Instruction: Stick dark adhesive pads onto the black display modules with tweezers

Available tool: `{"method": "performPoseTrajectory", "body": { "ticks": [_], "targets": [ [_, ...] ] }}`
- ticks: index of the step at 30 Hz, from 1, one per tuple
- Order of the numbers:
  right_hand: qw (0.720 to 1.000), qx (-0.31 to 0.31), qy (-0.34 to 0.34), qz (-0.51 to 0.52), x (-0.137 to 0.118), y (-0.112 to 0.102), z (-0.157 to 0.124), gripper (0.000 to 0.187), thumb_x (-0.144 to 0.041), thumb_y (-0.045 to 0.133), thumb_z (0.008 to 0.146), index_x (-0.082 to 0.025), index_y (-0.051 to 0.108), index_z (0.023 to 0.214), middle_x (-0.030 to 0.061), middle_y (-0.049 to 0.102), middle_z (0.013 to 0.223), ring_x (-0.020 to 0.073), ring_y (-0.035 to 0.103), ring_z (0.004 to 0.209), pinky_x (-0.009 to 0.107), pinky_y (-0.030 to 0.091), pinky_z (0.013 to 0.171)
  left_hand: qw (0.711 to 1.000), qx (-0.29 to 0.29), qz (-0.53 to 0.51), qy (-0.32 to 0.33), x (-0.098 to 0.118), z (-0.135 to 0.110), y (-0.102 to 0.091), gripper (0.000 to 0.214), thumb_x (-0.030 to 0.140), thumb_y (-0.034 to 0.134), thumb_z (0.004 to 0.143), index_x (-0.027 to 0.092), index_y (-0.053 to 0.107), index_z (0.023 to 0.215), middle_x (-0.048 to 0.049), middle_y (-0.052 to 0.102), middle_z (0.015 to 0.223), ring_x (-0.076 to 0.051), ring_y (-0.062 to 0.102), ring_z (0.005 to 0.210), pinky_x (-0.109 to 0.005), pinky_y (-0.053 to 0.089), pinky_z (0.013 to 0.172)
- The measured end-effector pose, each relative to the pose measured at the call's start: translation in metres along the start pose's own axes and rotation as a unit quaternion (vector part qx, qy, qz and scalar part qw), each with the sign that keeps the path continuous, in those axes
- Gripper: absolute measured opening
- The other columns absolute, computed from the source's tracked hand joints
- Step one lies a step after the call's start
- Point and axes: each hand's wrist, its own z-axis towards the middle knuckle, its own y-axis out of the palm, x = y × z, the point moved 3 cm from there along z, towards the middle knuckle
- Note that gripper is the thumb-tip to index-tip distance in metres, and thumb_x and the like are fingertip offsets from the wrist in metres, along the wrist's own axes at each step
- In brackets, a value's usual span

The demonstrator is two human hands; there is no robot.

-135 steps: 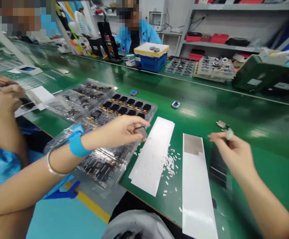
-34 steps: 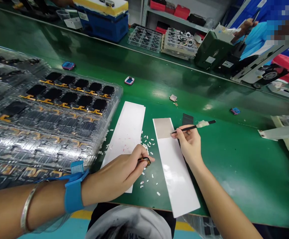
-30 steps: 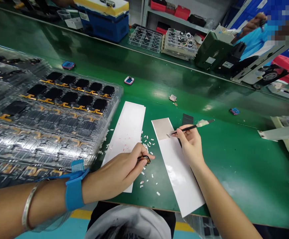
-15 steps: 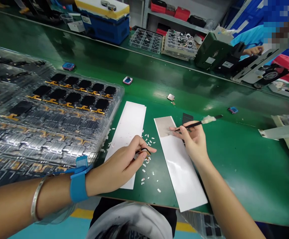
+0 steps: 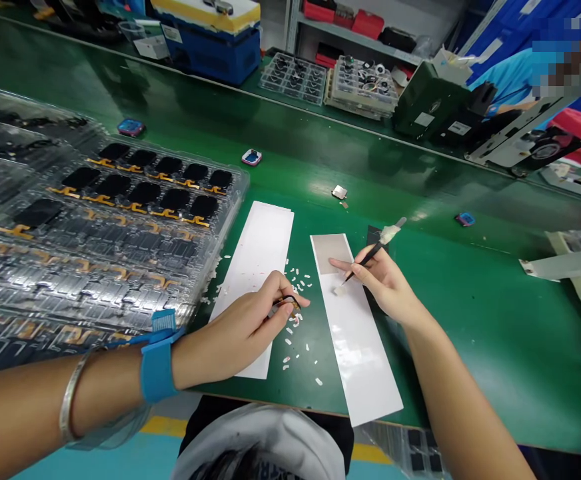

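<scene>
While white strips (image 5: 360,343) lie on the green table (image 5: 480,320), shelves (image 5: 355,41) hold red boxes (image 5: 369,24).

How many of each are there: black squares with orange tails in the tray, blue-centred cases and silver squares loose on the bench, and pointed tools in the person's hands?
Black squares: 11
Blue-centred cases: 3
Silver square: 1
Pointed tool: 1
Total: 16

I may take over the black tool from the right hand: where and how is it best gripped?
Probably by the white-wrapped end, from the far side: there the black tool slants up clear of the right hand, while its tip points downward.
</scene>
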Motion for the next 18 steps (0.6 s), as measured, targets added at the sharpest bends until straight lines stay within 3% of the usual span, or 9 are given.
{"method": "performPoseTrajectory", "body": {
  "ticks": [3, 7, 9, 12, 18],
  "targets": [
    [0.998, 0.048, -0.033, 0.013, -0.01, -0.002, -0.001, 0.026, -0.039, 0.07, 0.084, -0.023, 0.05, 0.087, -0.0021, 0.066, 0.074, 0.0241, 0.071, 0.099, 0.038, 0.055, 0.089, 1.0, 0.01, -0.012, 0.008, 0.0, 0.001, -0.001, 0.012, 0.031, 0.031, 0.104, 0.024, 0.035, 0.095, -0.0063, 0.059, 0.119, -0.016, 0.056, 0.095, -0.033, 0.041, 0.075],
    [0.977, 0.189, -0.09, 0.032, -0.037, 0.006, -0.019, 0.018, -0.028, 0.074, 0.081, -0.022, 0.057, 0.086, 0.0, 0.071, 0.079, 0.0186, 0.073, 0.085, 0.031, 0.059, 0.078, 0.996, 0.029, -0.088, 0.003, -0.004, 0.002, 0.0, 0.013, 0.032, 0.031, 0.103, 0.023, 0.033, 0.094, -0.0045, 0.06, 0.109, -0.01, 0.048, 0.063, -0.03, 0.042, 0.063],
    [0.967, 0.234, -0.085, 0.045, -0.047, 0.022, -0.034, 0.016, -0.025, 0.075, 0.08, -0.021, 0.061, 0.085, 0.0, 0.072, 0.077, 0.0167, 0.073, 0.079, 0.026, 0.059, 0.071, 0.991, 0.041, -0.124, 0.009, -0.005, 0.002, 0.0, 0.012, 0.031, 0.03, 0.103, 0.024, 0.031, 0.094, -0.0011, 0.06, 0.094, -0.01, 0.045, 0.06, -0.028, 0.041, 0.061],
    [0.959, 0.254, -0.075, 0.098, -0.051, 0.058, -0.053, 0.014, -0.023, 0.075, 0.08, -0.021, 0.062, 0.084, 0.0007, 0.073, 0.08, 0.0143, 0.073, 0.074, 0.025, 0.061, 0.069, 0.987, 0.054, -0.147, 0.023, -0.004, 0.0, 0.0, 0.007, 0.029, 0.028, 0.103, 0.024, 0.031, 0.099, 0.0041, 0.054, 0.077, -0.01, 0.041, 0.059, -0.027, 0.036, 0.059],
    [0.912, 0.349, -0.107, 0.189, -0.032, 0.116, -0.062, 0.01, -0.018, 0.073, 0.081, -0.02, 0.063, 0.083, -0.0021, 0.065, 0.078, 0.0147, 0.074, 0.074, 0.023, 0.062, 0.068, 0.973, 0.038, -0.223, 0.034, -0.002, -0.006, 0.0, 0.008, 0.025, 0.024, 0.103, 0.024, 0.032, 0.106, 0.0044, 0.051, 0.077, -0.011, 0.041, 0.064, -0.03, 0.036, 0.066]
  ]
}}
